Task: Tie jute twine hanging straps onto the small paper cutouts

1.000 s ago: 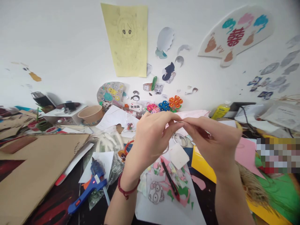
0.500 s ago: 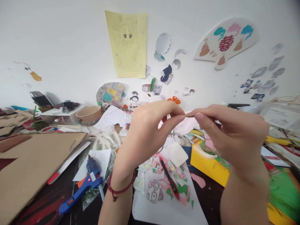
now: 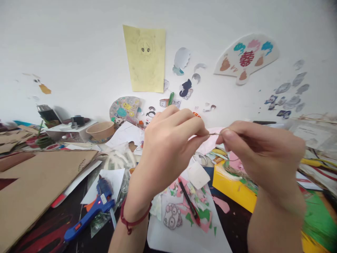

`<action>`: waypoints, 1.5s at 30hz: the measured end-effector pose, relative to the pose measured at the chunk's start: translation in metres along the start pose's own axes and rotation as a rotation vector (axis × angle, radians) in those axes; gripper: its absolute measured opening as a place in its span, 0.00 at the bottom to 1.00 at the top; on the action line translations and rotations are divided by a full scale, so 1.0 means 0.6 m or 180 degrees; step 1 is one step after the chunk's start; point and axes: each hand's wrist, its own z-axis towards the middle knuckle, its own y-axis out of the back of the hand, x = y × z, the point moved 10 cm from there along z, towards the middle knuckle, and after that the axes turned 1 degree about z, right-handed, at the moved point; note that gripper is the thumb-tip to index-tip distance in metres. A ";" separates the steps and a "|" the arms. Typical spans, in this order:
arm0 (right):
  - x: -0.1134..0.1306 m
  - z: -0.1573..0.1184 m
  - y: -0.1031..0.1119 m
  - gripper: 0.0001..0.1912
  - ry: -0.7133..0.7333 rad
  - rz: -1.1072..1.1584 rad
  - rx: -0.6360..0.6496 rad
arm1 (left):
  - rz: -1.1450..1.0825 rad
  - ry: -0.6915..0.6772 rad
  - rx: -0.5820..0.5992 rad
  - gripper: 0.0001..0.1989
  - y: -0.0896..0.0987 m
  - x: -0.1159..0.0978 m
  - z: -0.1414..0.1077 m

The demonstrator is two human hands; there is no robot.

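Observation:
A thin brown string (image 3: 215,134) runs nearly level across the short gap between my two hands. My left hand (image 3: 172,144), with a dark red cord bracelet (image 3: 135,222) at the wrist, pinches one end between thumb and fingertips. Opposite it, my right hand (image 3: 263,151) grips the string between thumb and forefinger, its other fingers curled in. Both hands are raised above the desk. Beneath them lies a white sheet (image 3: 189,239) with pink and green paper scraps, a black and red pen (image 3: 190,202) and a cut-out cartoon figure (image 3: 172,216).
At the left are a blue glue gun (image 3: 104,196), its red light on, and a big cardboard piece (image 3: 44,179). Behind stands a tan bowl (image 3: 100,130). Yellow card (image 3: 233,188) lies at the right. A yellow drawing (image 3: 144,59) and a paper fan (image 3: 246,58) hang on the wall.
The view has tilted up slightly and shifted. My left hand has rolled over, showing more of its back, and the gap between both fingertips is a little wider, with more string visible.

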 end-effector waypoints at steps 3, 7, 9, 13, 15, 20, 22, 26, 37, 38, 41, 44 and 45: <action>-0.002 -0.001 0.001 0.13 -0.0021 0.0144 -0.0053 | 0.0178 -0.0070 0.0021 0.09 -0.002 -0.004 -0.003; -0.007 -0.001 -0.002 0.13 -0.0104 0.0293 -0.0042 | 0.0225 -0.0116 0.0016 0.09 -0.002 -0.007 -0.004; -0.012 -0.001 -0.003 0.14 -0.0180 0.0383 -0.0029 | 0.0202 -0.0138 0.0009 0.10 0.000 -0.008 -0.004; -0.025 -0.002 -0.007 0.14 -0.0349 0.0712 0.0027 | 0.0132 -0.0218 0.0002 0.12 0.001 -0.011 -0.004; -0.032 -0.004 -0.015 0.14 -0.0474 0.0949 0.0155 | 0.0080 -0.0238 -0.0007 0.12 0.002 -0.013 -0.004; -0.053 -0.004 -0.031 0.13 -0.0876 0.1116 0.0428 | -0.0195 0.0132 0.0340 0.07 -0.013 0.017 -0.006; -0.067 -0.002 -0.038 0.13 -0.1001 0.1072 0.0635 | -0.0460 0.0359 0.0541 0.05 -0.025 0.042 -0.009; -0.129 -0.013 -0.056 0.12 -0.1545 0.1272 0.1134 | -0.1102 0.0830 0.0562 0.04 -0.041 0.104 -0.018; -0.277 -0.038 -0.011 0.11 -0.2229 0.1942 0.0618 | -0.2062 0.1887 0.0391 0.09 -0.084 0.228 -0.060; -0.274 -0.036 -0.008 0.11 -0.2173 0.1839 0.0622 | -0.1790 0.1833 0.0506 0.09 -0.083 0.229 -0.061; -0.237 -0.024 -0.018 0.13 -0.1815 0.1554 0.0713 | -0.0784 0.1400 0.1180 0.10 -0.097 0.203 -0.060; -0.182 -0.011 -0.053 0.13 -0.1526 0.1411 0.0791 | -0.0430 0.0845 0.1492 0.18 -0.117 0.148 -0.051; -0.165 -0.009 -0.069 0.13 -0.1485 0.1430 0.0849 | -0.0650 0.0740 0.1494 0.19 -0.124 0.128 -0.047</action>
